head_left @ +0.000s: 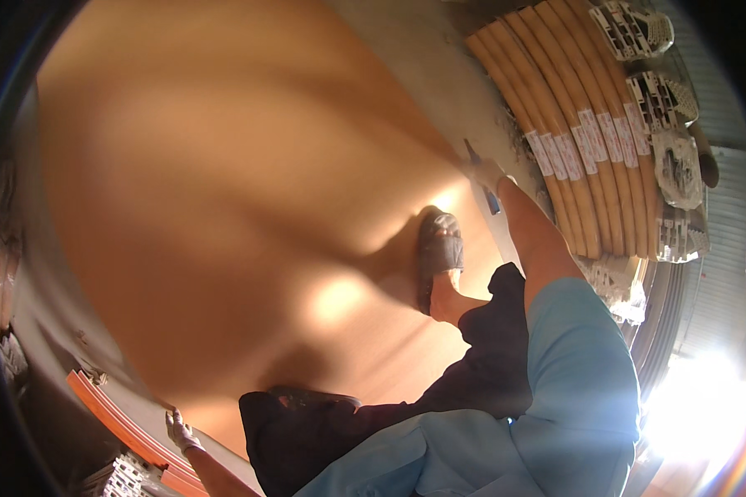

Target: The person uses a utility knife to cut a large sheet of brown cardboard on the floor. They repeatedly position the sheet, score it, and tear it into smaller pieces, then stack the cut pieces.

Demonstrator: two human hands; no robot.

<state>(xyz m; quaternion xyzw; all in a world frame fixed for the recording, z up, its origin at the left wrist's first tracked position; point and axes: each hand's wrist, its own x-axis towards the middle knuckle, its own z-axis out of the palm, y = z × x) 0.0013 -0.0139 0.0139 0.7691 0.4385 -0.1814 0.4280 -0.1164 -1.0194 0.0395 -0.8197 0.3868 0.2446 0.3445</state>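
Observation:
A large smooth orange-brown sheet (224,199) spreads out under my feet. My right hand (487,176), at the sheet's right edge, is closed around a slim hand tool (493,204) with a blue handle; its thin dark end sticks out past my fingers, and its exact kind is not clear. At the lower left, my left hand (181,431) wears a pale glove and lies by the sheet's opposite edge. Its fingers look stretched out, with nothing seen in them. One foot in a dark sandal (441,248) stands on the sheet near my right hand.
Long brown wrapped bundles (576,141) with white labels are stacked at the right, with pale slotted profile ends (659,99) beside them. Orange-red strips (124,427) lie next to my left hand. Bright light (704,414) glares at the lower right.

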